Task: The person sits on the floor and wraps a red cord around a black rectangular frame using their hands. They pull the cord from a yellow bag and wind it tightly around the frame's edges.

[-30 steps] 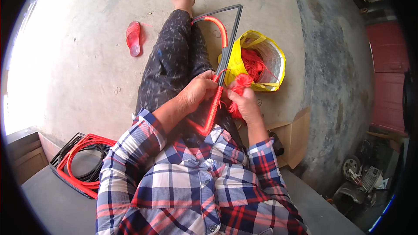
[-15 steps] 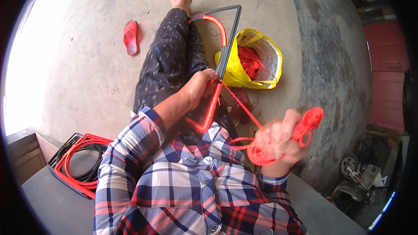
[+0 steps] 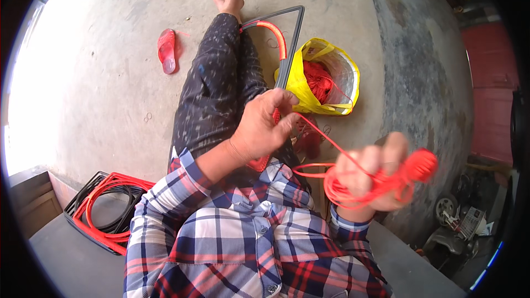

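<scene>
A black bent frame (image 3: 298, 30) lies along my lap and legs, part of its bar wrapped in red cord. My left hand (image 3: 265, 121) curls round the wrapped side, thumb and forefinger at the bar; its palm hides much of the winding. From there a taut red cord (image 3: 326, 137) runs to my right hand (image 3: 367, 171), which is closed on a bundle of red cord (image 3: 417, 168). A loose loop hangs beside that hand. Motion smears the right fingers and the bundle. Farther along the frame, a curved piece (image 3: 277, 32) is wrapped in red and orange.
A yellow bag (image 3: 306, 91) holding red cord (image 3: 318, 81) stands right of my legs. One red slipper (image 3: 167, 51) lies left on the concrete floor, another (image 3: 308, 138) below the bag. Black and red frames (image 3: 105, 209) are stacked on the grey seat at my left.
My right hand has moved outward to the right with the cord bundle. My left hand has shifted right and nearer, its thumb now apart from the forefinger and covering more of the winding.
</scene>
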The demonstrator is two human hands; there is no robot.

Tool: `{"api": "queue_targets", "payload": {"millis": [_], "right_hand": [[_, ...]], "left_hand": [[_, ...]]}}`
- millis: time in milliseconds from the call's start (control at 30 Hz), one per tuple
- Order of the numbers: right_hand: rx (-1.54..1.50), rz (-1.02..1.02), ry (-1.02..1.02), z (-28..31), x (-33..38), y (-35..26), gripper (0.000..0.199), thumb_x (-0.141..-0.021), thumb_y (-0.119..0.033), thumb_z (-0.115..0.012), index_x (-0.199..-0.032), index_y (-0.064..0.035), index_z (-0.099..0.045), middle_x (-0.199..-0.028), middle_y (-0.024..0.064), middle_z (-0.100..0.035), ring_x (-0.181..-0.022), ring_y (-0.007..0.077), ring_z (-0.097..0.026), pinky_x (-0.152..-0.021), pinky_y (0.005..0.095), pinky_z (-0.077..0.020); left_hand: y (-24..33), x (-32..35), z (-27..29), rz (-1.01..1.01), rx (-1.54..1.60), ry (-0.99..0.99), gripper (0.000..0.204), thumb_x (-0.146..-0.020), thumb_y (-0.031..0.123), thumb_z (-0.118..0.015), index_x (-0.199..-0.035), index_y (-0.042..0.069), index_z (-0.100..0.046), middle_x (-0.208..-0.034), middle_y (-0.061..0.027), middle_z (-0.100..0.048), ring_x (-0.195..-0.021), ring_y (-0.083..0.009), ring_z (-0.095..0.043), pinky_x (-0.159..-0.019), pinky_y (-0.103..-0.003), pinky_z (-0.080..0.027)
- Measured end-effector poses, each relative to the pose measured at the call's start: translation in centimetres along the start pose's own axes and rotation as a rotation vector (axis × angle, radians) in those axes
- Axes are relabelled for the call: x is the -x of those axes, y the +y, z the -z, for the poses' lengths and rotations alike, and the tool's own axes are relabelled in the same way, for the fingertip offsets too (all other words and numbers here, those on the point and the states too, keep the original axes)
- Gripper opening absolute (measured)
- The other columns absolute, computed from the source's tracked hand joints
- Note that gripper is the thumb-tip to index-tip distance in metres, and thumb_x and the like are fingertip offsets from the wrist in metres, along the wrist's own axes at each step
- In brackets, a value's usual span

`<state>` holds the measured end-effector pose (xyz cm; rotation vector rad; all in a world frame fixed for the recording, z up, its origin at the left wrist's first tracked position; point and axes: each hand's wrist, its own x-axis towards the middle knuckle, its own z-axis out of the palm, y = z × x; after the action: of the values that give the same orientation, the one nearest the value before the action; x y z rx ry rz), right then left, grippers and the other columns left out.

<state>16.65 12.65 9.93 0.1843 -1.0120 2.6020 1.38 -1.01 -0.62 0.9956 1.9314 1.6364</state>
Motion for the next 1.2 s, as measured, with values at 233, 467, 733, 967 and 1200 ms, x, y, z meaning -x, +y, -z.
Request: {"api": "queue_targets", "payload": {"millis": [233, 467, 733, 967, 1200], "right_hand": [[1.621, -0.424, -0.108, 8.2, -1.0, 5.3, 0.020, -0.074, -0.007, -0.070, -0.092, 0.0002, -0.067, -0.088, 0.0148, -0.060, -0.082, 0.0322, -0.064, -0.073, 0.0393, -0.0510], [1.627, -0.443, -0.096, 10.3, -1.1, 11.2, 0.023, -0.075, -0.014, -0.073, -0.094, -0.0016, -0.068, -0.095, 0.0210, -0.064, -0.091, 0.0420, -0.064, -0.080, 0.0488, -0.0509], [1.512, -0.319, 0.054, 10.3, -0.3, 13.7, 0.030, -0.073, -0.012, -0.072, -0.102, -0.0025, -0.065, -0.098, 0.0206, -0.067, -0.092, 0.0432, -0.065, -0.079, 0.0469, -0.0525], [1.123, -0.243, 0.209, 8.7, -0.8, 9.4, 0.045, -0.081, -0.005, -0.073, -0.124, 0.0014, -0.062, -0.118, 0.0131, -0.064, -0.106, 0.0265, -0.064, -0.092, 0.0372, -0.0515], [1.117, -0.072, 0.042, 7.3, -2.8, 10.5, 0.045, -0.082, -0.007, -0.077, -0.124, -0.0045, -0.061, -0.131, 0.0130, -0.056, -0.120, 0.0251, -0.055, -0.104, 0.0367, -0.0440]], "left_hand": [[-4.5, 0.3, 3.9, 0.371, -0.220, 0.051, 0.008, -0.095, 0.008, -0.063, -0.095, 0.000, -0.060, -0.077, -0.0031, -0.062, -0.075, -0.0096, -0.058, -0.069, -0.028, -0.050], [-3.0, 3.6, 2.0, 0.363, -0.269, -0.188, 0.023, -0.098, 0.013, -0.055, -0.115, 0.000, -0.047, -0.082, -0.0225, -0.066, -0.082, -0.0405, -0.068, -0.070, -0.042, -0.053], [-3.7, 4.3, 0.6, 0.255, -0.374, -0.051, 0.024, -0.078, -0.006, -0.051, -0.101, 0.001, -0.053, -0.097, -0.0229, -0.060, -0.093, -0.0450, -0.061, -0.075, -0.047, -0.052], [0.0, 1.2, 4.2, -0.345, -0.570, 0.245, 0.027, -0.068, -0.010, -0.059, -0.091, 0.003, -0.055, -0.093, -0.0167, -0.052, -0.083, -0.0381, -0.060, -0.068, -0.045, -0.052], [1.3, -0.4, 2.5, 0.283, 0.533, 0.160, 0.026, -0.076, -0.005, -0.040, -0.096, 0.000, -0.054, -0.093, -0.0075, -0.057, -0.083, -0.0165, -0.056, -0.077, -0.028, -0.047]]}}
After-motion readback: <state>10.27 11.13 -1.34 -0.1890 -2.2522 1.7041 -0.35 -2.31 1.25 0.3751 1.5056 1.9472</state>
